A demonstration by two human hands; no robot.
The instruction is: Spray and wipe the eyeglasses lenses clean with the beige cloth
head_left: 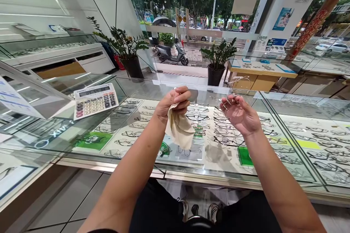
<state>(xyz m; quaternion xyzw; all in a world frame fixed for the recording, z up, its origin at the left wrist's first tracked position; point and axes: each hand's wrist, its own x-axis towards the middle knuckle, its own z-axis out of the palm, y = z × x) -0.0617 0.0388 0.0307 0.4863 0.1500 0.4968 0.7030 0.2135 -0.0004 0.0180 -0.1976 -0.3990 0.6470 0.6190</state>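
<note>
My left hand is closed on a beige cleaning cloth that hangs down from its fingers. My right hand holds a thin-rimmed pair of glasses by pinched fingers, palm turned up. One round lens rises above the fingers. Both hands hover over the glass counter, a short gap between them. Under the glass lie several rows of spectacle frames.
A calculator lies on the counter at the left. Two potted plants stand behind the counter by the shop window. More glass display cases run along the left and right. My legs and shoes show below the counter's near edge.
</note>
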